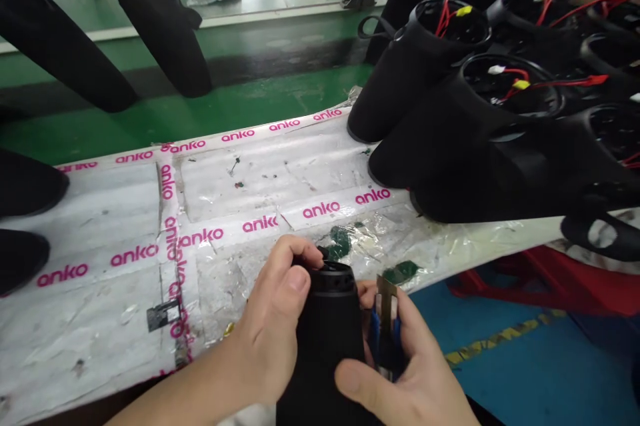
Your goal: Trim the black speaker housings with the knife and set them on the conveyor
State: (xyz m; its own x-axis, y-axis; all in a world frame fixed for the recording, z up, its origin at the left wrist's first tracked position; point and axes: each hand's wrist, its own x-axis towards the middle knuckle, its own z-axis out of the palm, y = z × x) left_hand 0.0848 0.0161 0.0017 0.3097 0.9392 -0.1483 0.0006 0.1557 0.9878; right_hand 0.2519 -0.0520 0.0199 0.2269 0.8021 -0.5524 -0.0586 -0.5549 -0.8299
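A black tapered tube-shaped housing stands in front of me, its narrower ringed end up. My left hand is closed at its upper left side, with the fingertips curled over the rim. What those fingertips touch inside the opening is hidden. On the other side, my right hand grips a utility knife with blue parts, its broad metal blade upward beside the housing. The right thumb rests against the housing's side.
Several similar black housings with red wires crowd the right of the table, which has pink-lettered tape. More housings appear at the left. A small black part lies left of my hands. Below right is a red stool.
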